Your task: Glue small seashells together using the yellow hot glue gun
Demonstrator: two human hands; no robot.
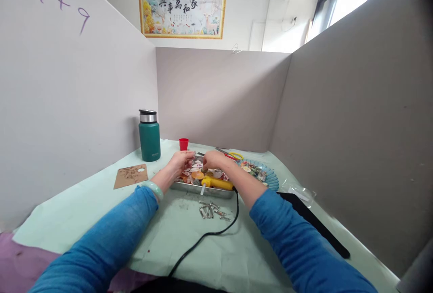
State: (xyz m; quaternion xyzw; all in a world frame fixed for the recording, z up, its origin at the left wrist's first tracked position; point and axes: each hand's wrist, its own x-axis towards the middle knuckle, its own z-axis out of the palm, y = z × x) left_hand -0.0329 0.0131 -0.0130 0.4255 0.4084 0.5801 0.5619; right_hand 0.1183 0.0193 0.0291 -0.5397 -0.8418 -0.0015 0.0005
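Observation:
My left hand (181, 161) is over the left side of a metal tray (189, 188), its thumb and fingertips pinched around something small and pale that I cannot make out. Over the tray's far right part, my right hand (214, 159) reaches down with curled fingers; its fingertips are partly hidden, and so is anything in them. Small flat decorative pieces (197, 174) in orange, white and pink fill the tray. A yellow glue gun (218, 183) rests across its near right edge, nozzle to the left, with a black cord (206, 234) running toward me.
Several small metal clips (211, 210) lie before the tray. To its right are a blue plate (272, 179) of trinkets, scissors (236, 155), a clear plastic bag (299, 193) and a black strip (314, 223). Leftward stand a green bottle (149, 139), a brown card (130, 176) and a red cup (183, 144).

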